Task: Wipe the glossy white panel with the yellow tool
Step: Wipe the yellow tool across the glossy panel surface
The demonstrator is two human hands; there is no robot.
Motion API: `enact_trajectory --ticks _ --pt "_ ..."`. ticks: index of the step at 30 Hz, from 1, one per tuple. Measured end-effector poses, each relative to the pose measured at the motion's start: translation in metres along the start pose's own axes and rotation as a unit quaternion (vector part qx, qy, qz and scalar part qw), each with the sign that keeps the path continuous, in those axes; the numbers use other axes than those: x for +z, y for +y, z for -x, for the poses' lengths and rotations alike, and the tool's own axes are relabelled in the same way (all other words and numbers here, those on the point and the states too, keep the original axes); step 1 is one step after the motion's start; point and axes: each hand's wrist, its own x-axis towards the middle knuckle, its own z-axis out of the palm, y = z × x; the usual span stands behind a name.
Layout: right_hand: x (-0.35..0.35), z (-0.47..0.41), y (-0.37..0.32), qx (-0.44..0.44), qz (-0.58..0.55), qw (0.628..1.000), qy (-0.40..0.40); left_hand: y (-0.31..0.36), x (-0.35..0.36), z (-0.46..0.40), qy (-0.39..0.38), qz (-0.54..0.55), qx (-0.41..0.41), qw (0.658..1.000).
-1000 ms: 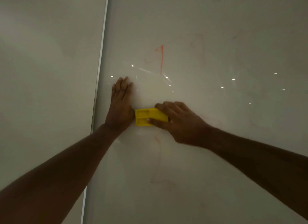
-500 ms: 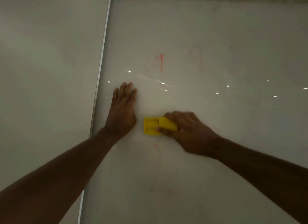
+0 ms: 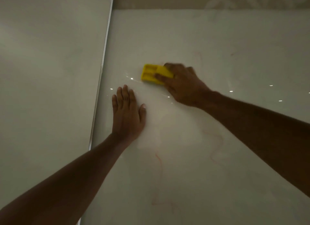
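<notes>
Dim light. Glossy white panel [image 3: 218, 40] fills the view, metal trim strip [image 3: 102, 70] down its left edge. Right hand [image 3: 182, 85] presses the yellow tool [image 3: 151, 73] flat on the panel, fingers [image 3: 161, 76] closed over its right half; hand slightly blurred. Tool sits up and right of the left hand [image 3: 128, 114], apart from it. Left hand flat on panel, fingers together, thumb out. Faint red marks [image 3: 159, 164] below the tool, possibly marker
</notes>
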Motion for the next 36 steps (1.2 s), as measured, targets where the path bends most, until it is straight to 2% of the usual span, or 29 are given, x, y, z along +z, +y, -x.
enact_trajectory --ticks 2,4,5,6,7,9,11,12,13,15,17,19,20,21,23,25,26,28,30,31,33,34,36 --pt "-0.006 -0.017 0.025 0.144 0.025 0.988 0.043 -0.001 0.001 0.000 0.003 -0.001 -0.002 1.000" --pt "-0.014 -0.032 0.038 0.303 0.034 0.949 0.077 0.000 0.001 -0.001 0.003 0.000 -0.003 1.000" --pt "-0.015 -0.037 0.035 0.339 0.036 0.937 0.078 0.000 0.001 -0.001 0.005 0.001 -0.003 1.000" --pt "-0.014 -0.039 0.027 0.334 0.037 0.940 0.063 0.001 0.001 -0.001 0.007 0.002 -0.002 1.000" --pt "-0.011 -0.038 0.015 0.285 0.031 0.957 0.037 0.001 0.001 -0.001 0.010 0.001 -0.002 1.000" --pt "-0.003 -0.028 -0.010 0.096 0.012 0.995 -0.023 0.002 0.001 -0.001 0.014 -0.004 -0.002 1.000" --pt "-0.001 -0.014 -0.014 -0.031 0.014 0.997 -0.066 0.004 0.001 -0.002 0.016 -0.011 0.001 1.000" --pt "-0.004 -0.011 -0.006 -0.038 0.023 0.997 -0.063 0.005 0.001 -0.003 0.015 -0.012 0.003 1.000" --pt "-0.008 -0.010 0.007 -0.009 0.032 0.999 -0.042 0.005 0.001 -0.004 0.015 -0.013 0.008 1.000" --pt "-0.016 -0.001 0.041 0.120 0.065 0.991 0.013 0.009 0.002 -0.008 0.021 -0.014 0.030 0.999" --pt "-0.028 0.018 0.085 0.291 0.092 0.950 0.065 0.015 0.003 -0.014 0.026 -0.010 0.056 0.998" --pt "-0.041 0.042 0.113 0.445 0.086 0.885 0.108 0.024 0.007 -0.020 0.025 -0.003 0.076 0.997" --pt "-0.045 0.051 0.116 0.483 0.086 0.864 0.113 0.030 0.009 -0.022 0.024 0.001 0.083 0.996" --pt "-0.045 0.058 0.112 0.484 0.088 0.864 0.102 0.035 0.011 -0.024 0.023 0.005 0.086 0.996" --pt "-0.039 0.072 0.088 0.386 0.090 0.917 0.049 0.045 0.014 -0.028 0.022 0.010 0.086 0.996" --pt "-0.031 0.093 0.059 0.209 0.093 0.973 -0.020 0.054 0.016 -0.033 0.019 0.011 0.083 0.996" --pt "-0.029 0.107 0.047 0.121 0.094 0.987 -0.046 0.057 0.016 -0.035 0.019 0.011 0.084 0.996" --pt "-0.033 0.131 0.042 -0.009 0.084 0.993 -0.083 0.065 0.017 -0.038 0.022 0.015 0.094 0.995" --pt "-0.042 0.138 0.063 -0.044 0.103 0.988 -0.104 0.073 0.019 -0.039 0.021 0.018 0.108 0.994" --pt "-0.048 0.136 0.083 -0.008 0.125 0.987 -0.104 0.078 0.020 -0.040 0.018 0.017 0.114 0.993" --pt "-0.060 0.135 0.128 0.158 0.168 0.970 -0.076 0.088 0.021 -0.041 0.011 0.017 0.120 0.993" --pt "-0.068 0.137 0.147 0.262 0.165 0.950 -0.039 0.093 0.021 -0.041 0.006 0.017 0.123 0.992" --pt "-0.082 0.144 0.175 0.466 0.107 0.876 0.064 0.104 0.022 -0.042 -0.002 0.018 0.125 0.992"
